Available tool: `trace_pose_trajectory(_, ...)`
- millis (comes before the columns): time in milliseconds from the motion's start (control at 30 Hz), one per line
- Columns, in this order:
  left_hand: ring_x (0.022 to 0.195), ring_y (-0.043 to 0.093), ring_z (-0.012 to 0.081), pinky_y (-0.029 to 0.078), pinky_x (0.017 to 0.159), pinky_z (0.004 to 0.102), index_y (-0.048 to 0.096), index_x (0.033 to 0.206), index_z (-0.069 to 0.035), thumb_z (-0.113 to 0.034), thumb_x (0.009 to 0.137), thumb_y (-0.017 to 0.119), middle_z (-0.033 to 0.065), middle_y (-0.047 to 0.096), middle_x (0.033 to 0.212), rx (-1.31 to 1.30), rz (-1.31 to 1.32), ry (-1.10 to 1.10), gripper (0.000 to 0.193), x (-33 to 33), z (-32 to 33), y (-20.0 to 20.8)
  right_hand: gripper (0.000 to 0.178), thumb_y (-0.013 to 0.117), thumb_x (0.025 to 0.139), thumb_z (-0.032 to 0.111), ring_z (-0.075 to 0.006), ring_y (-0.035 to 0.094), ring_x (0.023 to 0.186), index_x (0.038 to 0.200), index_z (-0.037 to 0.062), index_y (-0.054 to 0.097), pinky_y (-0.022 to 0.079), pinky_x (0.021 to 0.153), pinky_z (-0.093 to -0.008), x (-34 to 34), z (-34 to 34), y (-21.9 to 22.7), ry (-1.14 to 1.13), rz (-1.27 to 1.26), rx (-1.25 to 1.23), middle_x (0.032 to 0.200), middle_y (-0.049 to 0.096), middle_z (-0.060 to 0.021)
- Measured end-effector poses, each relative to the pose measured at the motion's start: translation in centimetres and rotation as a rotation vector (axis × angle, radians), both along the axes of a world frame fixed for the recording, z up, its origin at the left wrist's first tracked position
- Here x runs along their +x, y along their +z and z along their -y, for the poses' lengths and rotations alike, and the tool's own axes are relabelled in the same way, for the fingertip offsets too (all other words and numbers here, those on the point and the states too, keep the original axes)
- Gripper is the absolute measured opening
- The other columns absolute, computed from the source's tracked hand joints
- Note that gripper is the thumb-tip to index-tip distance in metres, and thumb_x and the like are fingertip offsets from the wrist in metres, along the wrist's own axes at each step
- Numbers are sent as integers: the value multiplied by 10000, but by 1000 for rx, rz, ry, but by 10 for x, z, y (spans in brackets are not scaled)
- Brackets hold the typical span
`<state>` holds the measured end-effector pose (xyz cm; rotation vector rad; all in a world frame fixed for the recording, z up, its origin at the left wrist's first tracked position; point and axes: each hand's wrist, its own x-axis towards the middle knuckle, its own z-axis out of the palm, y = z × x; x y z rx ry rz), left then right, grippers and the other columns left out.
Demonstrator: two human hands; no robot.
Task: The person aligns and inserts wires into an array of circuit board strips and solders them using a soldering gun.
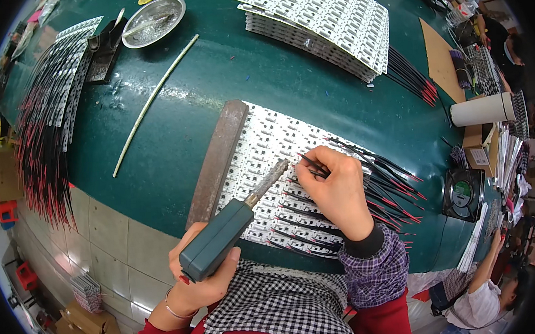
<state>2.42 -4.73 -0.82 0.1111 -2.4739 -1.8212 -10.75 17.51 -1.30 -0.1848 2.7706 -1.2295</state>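
My left hand (pixel 197 291) is wrapped round the green handle of a soldering iron (pixel 218 240). The iron's crusted metal tip points up and right, close to the fingers of my right hand (pixel 342 189). Those fingers pinch a thin black wire (pixel 309 162), its end over a white circuit board panel (pixel 259 133). Rows of small dark parts cover the panel. Several black wires with red ones (pixel 387 186) fan out over its right side, partly hidden by my right hand. A rusty flat metal bar (pixel 219 161) lies along the panel's left edge.
A stack of white panels (pixel 319 17) stands at the back, wires sticking out rightward. More wired panels (pixel 58 101) hang over the left table edge. A metal dish (pixel 154 23), a pale solder-like rod (pixel 154 103) and a small black fan (pixel 463 195) lie around. Another person (pixel 484 297) works at right.
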Motion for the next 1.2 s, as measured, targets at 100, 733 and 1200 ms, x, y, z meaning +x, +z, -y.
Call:
trace_pose_trajectory(100,746,667,223,523,644,306,714,992,71,65,743,761,144,683,903,32,28,4,254,0,-3,1,104,747,825,81,-257,678,584,846,-19,726,532,585,-359,-6,-6,-1,20,44,-21,734,710,-158)
trace_pose_trajectory(733,779,663,210,527,665,303,716,1040,62,-1,791,779,130,694,920,92,82,95,264,3,2,14,115,726,880,70,-318,688,725,907,-40,705,525,656,-394,-5,-7,10,106,63,24,829,684,-187)
trace_pose_trajectory(1200,831,696,203,551,759,299,726,1103,43,-17,790,796,133,731,997,101,32,156,326,-6,-3,1,169,702,936,47,-277,619,705,1088,-24,715,503,648,-400,-7,-8,10,65,-55,40,873,581,-141)
